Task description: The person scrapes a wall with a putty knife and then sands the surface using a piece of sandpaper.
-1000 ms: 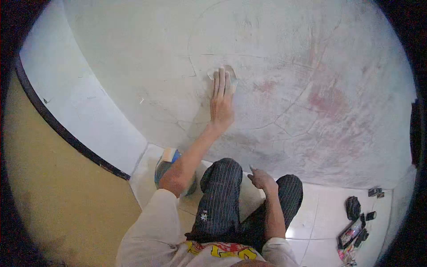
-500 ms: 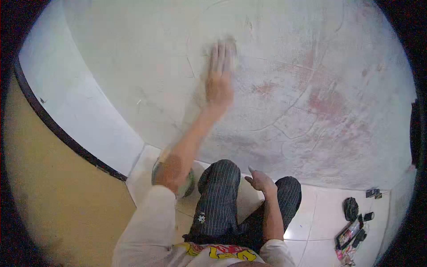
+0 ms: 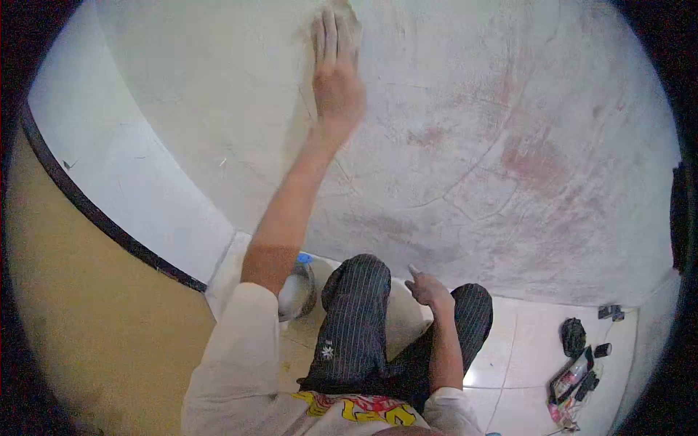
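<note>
The left hand (image 3: 336, 80) presses flat high on the stained wall (image 3: 509, 145), the right hand (image 3: 429, 291) resting by a knee (image 3: 474, 305).

No writing can be read; the yellow-and-red print on the person's shirt (image 3: 356, 408) shows letter-like shapes, too distorted to read.

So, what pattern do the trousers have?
The trousers are dark with thin pale pinstripes; head view shows it best.

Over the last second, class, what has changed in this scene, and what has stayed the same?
The left hand, pressing a pad flat to the wall, has slid up and slightly left. The right hand stays resting by the right knee; the floor clutter has not moved.
</note>
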### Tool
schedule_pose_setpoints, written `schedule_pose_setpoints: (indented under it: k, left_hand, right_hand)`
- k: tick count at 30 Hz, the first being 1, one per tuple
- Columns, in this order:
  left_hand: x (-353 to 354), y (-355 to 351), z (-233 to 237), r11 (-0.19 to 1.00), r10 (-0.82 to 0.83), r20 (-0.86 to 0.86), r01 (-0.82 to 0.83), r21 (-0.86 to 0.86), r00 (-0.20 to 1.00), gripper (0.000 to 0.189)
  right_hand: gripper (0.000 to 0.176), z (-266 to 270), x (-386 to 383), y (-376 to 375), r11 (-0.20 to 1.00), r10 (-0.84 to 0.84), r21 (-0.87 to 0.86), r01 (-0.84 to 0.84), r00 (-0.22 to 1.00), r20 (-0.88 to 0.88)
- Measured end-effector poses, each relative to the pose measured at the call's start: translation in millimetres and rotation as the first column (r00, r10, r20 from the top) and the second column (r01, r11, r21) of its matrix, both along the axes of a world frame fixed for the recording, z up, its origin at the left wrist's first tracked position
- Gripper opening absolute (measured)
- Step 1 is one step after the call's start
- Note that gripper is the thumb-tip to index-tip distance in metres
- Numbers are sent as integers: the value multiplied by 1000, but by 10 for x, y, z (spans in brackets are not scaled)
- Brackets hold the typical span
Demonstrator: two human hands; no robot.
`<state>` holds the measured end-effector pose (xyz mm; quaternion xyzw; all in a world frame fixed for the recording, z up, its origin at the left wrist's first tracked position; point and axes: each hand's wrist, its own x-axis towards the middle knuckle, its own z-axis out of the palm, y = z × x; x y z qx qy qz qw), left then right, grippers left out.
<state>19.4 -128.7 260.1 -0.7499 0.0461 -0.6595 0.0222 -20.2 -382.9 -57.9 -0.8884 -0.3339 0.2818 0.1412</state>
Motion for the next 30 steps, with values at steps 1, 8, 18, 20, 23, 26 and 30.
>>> schedule_pose_setpoints:
  k: [1, 8, 18, 20, 23, 26, 30]
  left_hand:
    - [-31, -2, -316, 999, -8, -85, 4, -38, 996, 66]
    - [-145, -225, -1823, 984, -77, -320, 22, -174, 944, 65]
    - [-101, -2, 388, 959, -98, -60, 78, -273, 993, 52]
    - [-33, 32, -49, 992, -48, -37, 44, -121, 998, 59]
    - [-100, -206, -1101, 988, -51, -245, 13, -155, 968, 72]
    - [-186, -358, -1599, 985, -83, -328, 28, -171, 941, 76]
    - [-68, -353, -968, 976, -43, -291, -21, -215, 956, 71]
  right_hand:
    - [58, 27, 8, 6, 1000, -16, 13, 16, 1000, -6]
    - [60, 28, 4, 3, 1000, 15, 11, -15, 1000, 9]
    - [59, 80, -23, 86, 1000, 11, 6, -11, 1000, 23]
    - [61, 153, -16, 122, 999, 14, -40, -15, 999, -30]
    - [61, -35, -12, 90, 998, 38, 41, -40, 998, 48]
    - [62, -106, -23, 114, 999, 36, 17, -36, 999, 1]
    - [63, 168, -55, 61, 998, 61, 7, -61, 998, 3]
